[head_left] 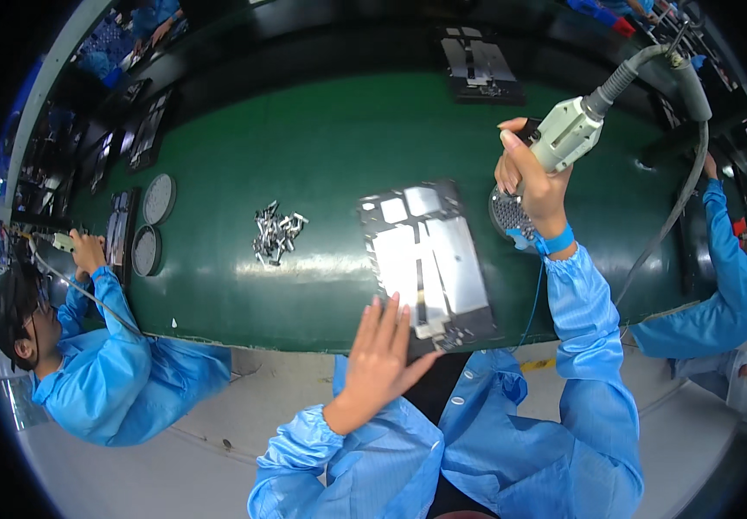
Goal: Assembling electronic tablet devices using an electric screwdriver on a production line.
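Note:
In front of me lies a flat black tablet-like device (pixel 472 322) with shiny silver panels, slightly turned on the bench. My left hand (pixel 375 362) rests at its near left edge, fingers stretched out and thumb apart, grasping nothing. Held up past the device's right side is a pale grey electric screwdriver (pixel 569 136), its hose-covered cable rising from the upper end. My right hand (pixel 539 186) is wrapped round it, and the tip is hidden. Partly behind that hand sits a round dish (pixel 501 208) of small screws. A blue wrist strap (pixel 557 241) circles my right wrist.
A pile of small metal parts (pixel 276 233) lies on the green bench (pixel 321 156). Two round dishes (pixel 159 199) stand farther left. Another device (pixel 478 67) lies at the far side. A co-worker (pixel 101 355) sits left, another's blue sleeve (pixel 724 251) reaches in right. A cable (pixel 680 216) hangs at right.

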The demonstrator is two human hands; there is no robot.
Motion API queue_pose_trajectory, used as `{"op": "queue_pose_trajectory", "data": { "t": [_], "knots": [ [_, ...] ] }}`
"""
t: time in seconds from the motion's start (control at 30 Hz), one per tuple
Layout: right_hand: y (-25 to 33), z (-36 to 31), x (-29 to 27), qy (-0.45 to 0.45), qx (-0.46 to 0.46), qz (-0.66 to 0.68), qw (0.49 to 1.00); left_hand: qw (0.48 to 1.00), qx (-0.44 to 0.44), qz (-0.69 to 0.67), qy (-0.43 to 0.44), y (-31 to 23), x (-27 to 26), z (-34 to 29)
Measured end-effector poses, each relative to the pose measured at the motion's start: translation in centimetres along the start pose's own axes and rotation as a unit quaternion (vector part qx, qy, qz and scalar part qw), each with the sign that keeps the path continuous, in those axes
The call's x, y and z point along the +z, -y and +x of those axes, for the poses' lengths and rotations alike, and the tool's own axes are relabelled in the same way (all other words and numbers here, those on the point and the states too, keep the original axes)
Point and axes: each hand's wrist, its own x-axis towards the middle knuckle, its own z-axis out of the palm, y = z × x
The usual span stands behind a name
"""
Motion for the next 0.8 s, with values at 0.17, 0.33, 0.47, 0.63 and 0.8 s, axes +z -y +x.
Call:
{"op": "queue_pose_trajectory", "data": {
  "t": [0.17, 0.33, 0.47, 0.63, 0.8],
  "knots": [
    [-0.2, 0.6, -2.4, -0.023, 0.003, 0.029, 0.999, 0.999, -0.031, 0.028, 0.014, 6.7, -1.4, 7.6],
    [-0.5, 2.0, -4.3, -0.042, 0.015, 0.016, 0.999, 0.998, -0.024, 0.039, 0.039, 15.6, -2.7, 18.2],
    [-1.0, 2.8, -8.4, -0.101, 0.000, 0.037, 0.994, 0.997, 0.029, 0.063, 0.022, 20.8, -2.5, 25.9],
    [-0.1, 1.7, -12.3, -0.168, -0.023, 0.040, 0.985, 0.996, 0.034, 0.080, 0.025, 24.1, -1.7, 31.6],
    [-1.1, 0.8, -12.7, -0.169, -0.011, 0.033, 0.985, 0.996, 0.035, 0.081, -0.007, 24.7, -0.4, 34.3]
  ]
}}
